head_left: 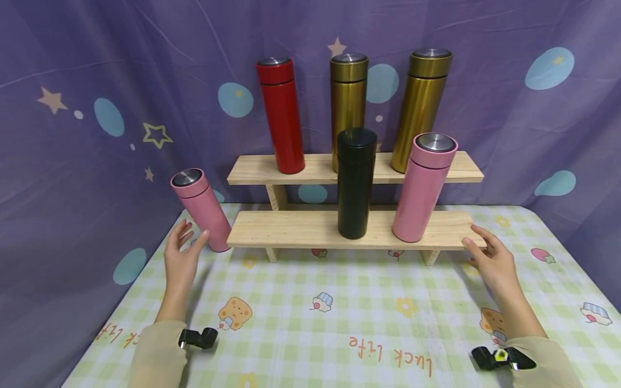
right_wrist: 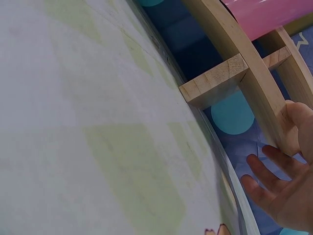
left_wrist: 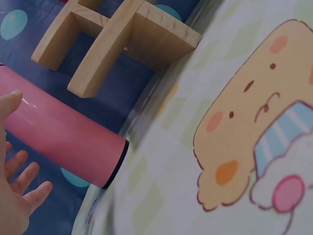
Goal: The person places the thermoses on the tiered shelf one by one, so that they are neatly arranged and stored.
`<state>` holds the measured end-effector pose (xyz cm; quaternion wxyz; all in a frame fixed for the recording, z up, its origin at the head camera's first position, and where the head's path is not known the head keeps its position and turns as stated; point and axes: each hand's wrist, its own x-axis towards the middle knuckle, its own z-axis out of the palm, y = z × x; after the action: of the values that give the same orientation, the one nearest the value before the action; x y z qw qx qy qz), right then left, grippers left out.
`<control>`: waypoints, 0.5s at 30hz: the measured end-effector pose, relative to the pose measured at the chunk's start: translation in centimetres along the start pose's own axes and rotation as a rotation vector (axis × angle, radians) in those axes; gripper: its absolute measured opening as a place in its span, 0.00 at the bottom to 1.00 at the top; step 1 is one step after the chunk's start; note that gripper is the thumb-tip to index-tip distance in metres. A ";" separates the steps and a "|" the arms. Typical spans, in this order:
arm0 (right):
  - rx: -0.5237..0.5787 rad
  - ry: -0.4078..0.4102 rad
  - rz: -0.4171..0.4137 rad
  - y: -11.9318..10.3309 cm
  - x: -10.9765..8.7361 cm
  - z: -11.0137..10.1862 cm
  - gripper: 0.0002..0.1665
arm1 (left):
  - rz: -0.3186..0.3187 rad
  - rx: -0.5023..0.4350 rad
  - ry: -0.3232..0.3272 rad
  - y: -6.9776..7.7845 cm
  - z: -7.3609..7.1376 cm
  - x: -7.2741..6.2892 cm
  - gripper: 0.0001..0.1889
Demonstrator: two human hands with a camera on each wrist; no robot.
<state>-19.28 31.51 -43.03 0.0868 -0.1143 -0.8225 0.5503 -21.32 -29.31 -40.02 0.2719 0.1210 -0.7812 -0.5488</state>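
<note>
My left hand (head_left: 183, 257) is beside a pink thermos bottle (head_left: 204, 210) with a silver lid, which stands on the table left of the two-tier wooden shelf (head_left: 291, 229). Its fingers are spread and relaxed, and in the left wrist view the thumb (left_wrist: 9, 104) overlaps the bottle's side. My right hand (head_left: 492, 258) holds the right end of the lower tier, thumb (right_wrist: 296, 116) at the front edge and index finger around the end. On that tier stand a black thermos bottle (head_left: 356, 188) and another pink thermos bottle (head_left: 419, 194).
On the upper tier (head_left: 310, 168) stand a red thermos bottle (head_left: 283, 118) and two gold thermos bottles (head_left: 349, 99) (head_left: 423, 108). A green checked cloth (head_left: 368, 312) with printed cakes covers the table. Behind hangs a purple curtain (head_left: 165, 48).
</note>
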 end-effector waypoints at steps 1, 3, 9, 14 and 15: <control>-0.003 -0.001 -0.001 0.0 0.0 0.0 0.41 | -0.002 0.000 0.004 0.0 0.1 0.1 0.38; -0.007 -0.005 -0.002 0.1 -0.1 0.0 0.41 | -0.005 -0.001 0.010 -0.1 0.2 0.2 0.38; -0.008 -0.014 0.006 0.2 -0.1 0.1 0.42 | 0.011 -0.001 0.008 -0.7 0.4 0.6 0.42; -0.007 -0.014 0.007 0.0 0.0 0.0 0.42 | 0.025 -0.014 -0.004 -0.8 0.7 1.3 0.44; -0.010 -0.014 0.005 0.0 0.0 0.0 0.42 | 0.024 -0.021 -0.008 -0.8 0.8 1.4 0.44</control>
<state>-19.26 31.50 -43.07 0.0789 -0.1129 -0.8255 0.5474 -23.06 -29.67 -40.56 0.2768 0.1065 -0.7778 -0.5541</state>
